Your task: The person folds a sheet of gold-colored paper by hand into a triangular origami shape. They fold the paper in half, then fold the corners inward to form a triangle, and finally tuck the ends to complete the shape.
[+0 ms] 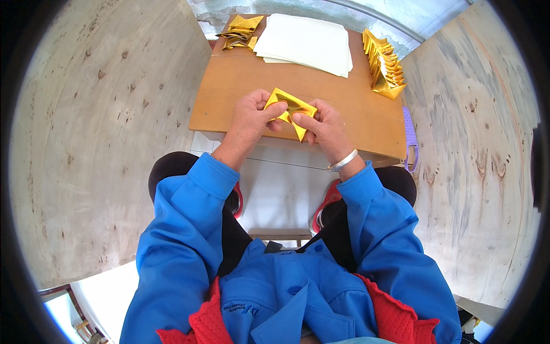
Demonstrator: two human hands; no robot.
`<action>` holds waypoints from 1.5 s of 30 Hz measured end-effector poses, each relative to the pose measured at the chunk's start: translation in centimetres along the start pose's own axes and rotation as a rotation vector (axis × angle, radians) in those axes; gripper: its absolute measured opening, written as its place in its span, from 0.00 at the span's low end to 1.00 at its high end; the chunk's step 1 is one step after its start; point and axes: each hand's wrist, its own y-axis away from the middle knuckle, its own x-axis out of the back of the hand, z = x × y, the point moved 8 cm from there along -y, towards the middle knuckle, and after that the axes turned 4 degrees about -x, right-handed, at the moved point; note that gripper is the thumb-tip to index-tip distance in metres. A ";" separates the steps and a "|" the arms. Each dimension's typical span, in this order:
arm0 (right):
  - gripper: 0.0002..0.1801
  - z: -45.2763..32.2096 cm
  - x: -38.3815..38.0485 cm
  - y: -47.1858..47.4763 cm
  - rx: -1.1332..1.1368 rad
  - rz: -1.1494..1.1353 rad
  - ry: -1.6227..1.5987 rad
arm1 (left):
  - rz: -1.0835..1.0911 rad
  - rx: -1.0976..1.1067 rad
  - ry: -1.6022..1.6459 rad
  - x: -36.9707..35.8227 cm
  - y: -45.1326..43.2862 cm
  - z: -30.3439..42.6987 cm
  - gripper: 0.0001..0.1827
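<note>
A partly folded piece of shiny gold foil paper [295, 103] is held over the near part of a small brown wooden table [240, 94]. My left hand [257, 112] grips its left end, with the thumb pressed on top. On the right end, my right hand [323, 124] pinches the paper between thumb and fingers. A pointed flap of the foil hangs down between the two thumbs, towards me. Some fingertips are hidden behind the paper.
A stack of off-white paper sheets [305, 41] lies at the table's back. Folded gold foil pieces [241, 32] are piled at the back left. A nested row of gold foil pieces [383, 64] runs along the right edge. Wooden boards [116, 129] flank both sides. A purple strap [410, 137] hangs at right.
</note>
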 end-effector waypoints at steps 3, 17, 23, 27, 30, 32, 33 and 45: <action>0.11 0.2 0.1 -0.3 -0.004 0.004 -0.042 | -0.001 -0.039 -0.013 0.0 -0.1 -0.1 0.10; 0.11 0.6 0.8 -0.3 -0.241 -0.092 -0.428 | 0.007 -0.160 0.130 0.1 -0.7 1.6 0.17; 0.17 1.6 0.9 0.7 -0.504 -0.275 -0.455 | -0.194 -0.600 -0.496 -1.5 0.9 5.1 0.14; 0.20 0.4 2.0 0.2 -0.305 -0.084 -0.378 | -0.088 -0.162 -0.132 0.2 -0.3 1.6 0.09; 0.16 -0.9 2.9 0.0 -0.100 0.059 -0.320 | -0.058 -0.040 -0.010 0.3 -0.2 0.4 0.11; 0.12 -1.3 3.0 0.2 -0.034 0.034 -0.235 | -0.042 0.041 0.032 -0.1 0.0 -0.5 0.13; 0.10 -1.3 3.1 0.3 -0.026 0.029 -0.198 | -0.032 0.087 0.052 -0.3 0.1 -1.0 0.14; 0.06 -0.6 5.7 1.7 -0.067 0.120 -0.107 | -0.178 0.156 -0.039 -3.0 0.3 -2.2 0.21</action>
